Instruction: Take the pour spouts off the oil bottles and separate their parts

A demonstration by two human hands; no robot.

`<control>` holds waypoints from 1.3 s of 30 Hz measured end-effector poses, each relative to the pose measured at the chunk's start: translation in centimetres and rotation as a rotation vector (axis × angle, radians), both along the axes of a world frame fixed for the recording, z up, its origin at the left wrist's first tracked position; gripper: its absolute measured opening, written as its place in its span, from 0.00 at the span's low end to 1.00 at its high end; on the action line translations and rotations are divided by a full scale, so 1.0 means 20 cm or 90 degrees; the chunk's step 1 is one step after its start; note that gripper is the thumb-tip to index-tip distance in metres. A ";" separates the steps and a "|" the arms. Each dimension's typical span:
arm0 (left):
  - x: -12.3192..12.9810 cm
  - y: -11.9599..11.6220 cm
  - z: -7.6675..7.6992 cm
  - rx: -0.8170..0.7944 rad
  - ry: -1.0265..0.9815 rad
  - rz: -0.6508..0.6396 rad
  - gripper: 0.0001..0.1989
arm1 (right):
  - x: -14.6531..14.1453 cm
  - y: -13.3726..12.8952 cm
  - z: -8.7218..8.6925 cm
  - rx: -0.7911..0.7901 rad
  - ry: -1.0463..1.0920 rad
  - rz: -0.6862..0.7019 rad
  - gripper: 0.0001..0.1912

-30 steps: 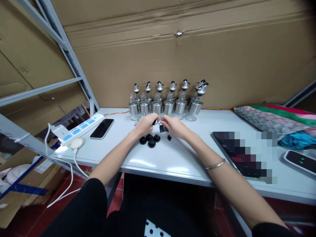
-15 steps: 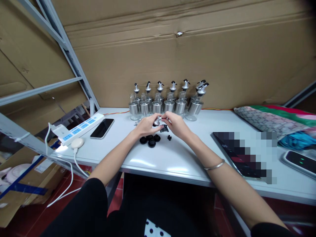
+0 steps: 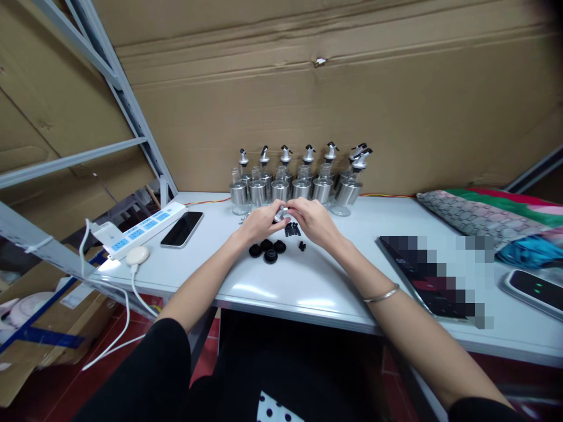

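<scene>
Between my two hands is a small silver pourer spout (image 3: 280,215), partly covered by fingers. My left hand (image 3: 260,224) grips it from the left with thumb and fingers. On its upper right end, the fingertips of my right hand (image 3: 313,220) are pinched together; whether they hold a separate small part is hidden. Just below the hands lie several black rubber stoppers (image 3: 270,253), a row of small black levers (image 3: 292,229) and a few tiny black pieces (image 3: 302,246). More silver spout parts (image 3: 243,220) show partly behind my left hand.
Several glass-and-steel bottles (image 3: 280,190) stand in rows at the back, some topped with pourers (image 3: 309,153). A phone (image 3: 182,229) and a power strip (image 3: 147,230) lie left. On the right are a blurred-out tablet (image 3: 422,275), a patterned bag (image 3: 466,220) and another device (image 3: 536,290).
My right hand's fingers have shifted slightly, uncovering more of the black levers. Both hands stay together around the silver spout, at nearly the same place.
</scene>
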State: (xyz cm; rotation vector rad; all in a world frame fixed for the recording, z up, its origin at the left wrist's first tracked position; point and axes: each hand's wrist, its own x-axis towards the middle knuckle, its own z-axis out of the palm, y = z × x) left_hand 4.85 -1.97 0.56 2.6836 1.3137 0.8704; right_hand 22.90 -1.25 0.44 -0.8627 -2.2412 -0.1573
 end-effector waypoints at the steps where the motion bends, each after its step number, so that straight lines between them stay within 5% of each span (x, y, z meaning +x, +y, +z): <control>1: 0.00 0.00 0.00 0.009 -0.002 -0.001 0.14 | 0.00 0.00 0.00 0.013 -0.008 -0.010 0.14; 23: 0.02 0.01 -0.02 0.010 0.025 0.029 0.10 | -0.02 0.00 -0.01 -0.022 0.003 -0.013 0.12; 39: 0.00 0.03 -0.05 0.189 -0.075 -0.073 0.07 | -0.03 -0.02 -0.01 -0.038 0.056 -0.005 0.08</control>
